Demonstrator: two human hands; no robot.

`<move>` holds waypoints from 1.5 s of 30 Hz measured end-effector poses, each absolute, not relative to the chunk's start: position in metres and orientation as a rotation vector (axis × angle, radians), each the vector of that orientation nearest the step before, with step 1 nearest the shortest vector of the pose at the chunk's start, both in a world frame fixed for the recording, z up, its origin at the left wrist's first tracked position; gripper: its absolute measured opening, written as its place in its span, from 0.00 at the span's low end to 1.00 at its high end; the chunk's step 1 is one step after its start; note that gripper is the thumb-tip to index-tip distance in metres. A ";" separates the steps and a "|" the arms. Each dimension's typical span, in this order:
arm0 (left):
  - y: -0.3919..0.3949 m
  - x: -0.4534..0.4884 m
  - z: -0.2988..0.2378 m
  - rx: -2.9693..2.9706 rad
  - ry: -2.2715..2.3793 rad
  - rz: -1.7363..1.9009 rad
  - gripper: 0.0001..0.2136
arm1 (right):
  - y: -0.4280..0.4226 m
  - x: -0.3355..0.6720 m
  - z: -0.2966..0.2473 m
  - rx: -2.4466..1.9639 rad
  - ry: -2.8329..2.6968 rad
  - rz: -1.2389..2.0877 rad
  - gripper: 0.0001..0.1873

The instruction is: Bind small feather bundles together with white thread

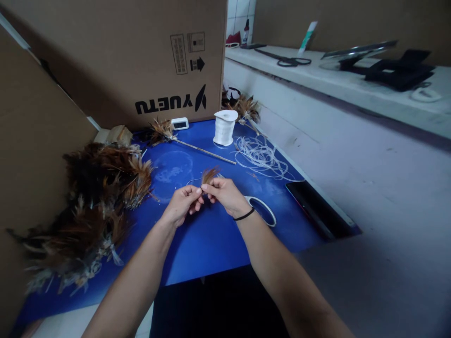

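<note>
Two hands pinching one feather tuft

Left hand (185, 202) and right hand (227, 195) are both gripping one feather tuft (210, 175), thumbs nearly meeting at its base, above one blue table (207, 253). One white loop handle (270, 215) is lying beside the right wrist. Beyond, one white spool (224, 130) is standing near one strand tangle (260, 157); one feathered stick (207, 152) is lying left of both. One feather pile (102, 183) is covering the left side, bunches uncountable.
</note>
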State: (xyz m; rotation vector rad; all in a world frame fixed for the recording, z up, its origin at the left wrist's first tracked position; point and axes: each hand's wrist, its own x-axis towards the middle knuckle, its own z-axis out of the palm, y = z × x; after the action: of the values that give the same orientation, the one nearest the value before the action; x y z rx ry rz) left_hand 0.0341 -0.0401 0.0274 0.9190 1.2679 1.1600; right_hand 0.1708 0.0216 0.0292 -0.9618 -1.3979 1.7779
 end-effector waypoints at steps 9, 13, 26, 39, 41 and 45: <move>-0.041 0.033 0.026 0.866 1.208 1.162 0.16 | 0.025 0.173 0.027 -0.940 -1.479 1.705 0.15; -0.041 0.031 0.025 0.891 1.173 1.138 0.16 | 0.025 0.175 0.029 -0.870 -1.501 1.725 0.15; -0.044 0.029 0.031 0.888 1.103 1.073 0.17 | 0.024 0.178 0.032 -0.747 -1.481 1.804 0.17; -0.044 0.027 0.033 0.886 1.102 1.094 0.13 | 0.023 0.179 0.036 -0.765 -1.528 1.760 0.16; -0.044 0.026 0.032 0.871 1.056 1.101 0.13 | 0.024 0.180 0.035 -0.740 -1.526 1.791 0.17; -0.044 0.024 0.030 0.848 0.996 1.074 0.13 | 0.025 0.180 0.034 -0.695 -1.540 1.839 0.16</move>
State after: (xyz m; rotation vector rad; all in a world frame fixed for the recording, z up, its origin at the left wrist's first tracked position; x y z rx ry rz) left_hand 0.0241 -0.0439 0.0298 0.8477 0.9964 1.0736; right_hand 0.1805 0.0252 0.0338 -0.6954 -1.5402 1.8394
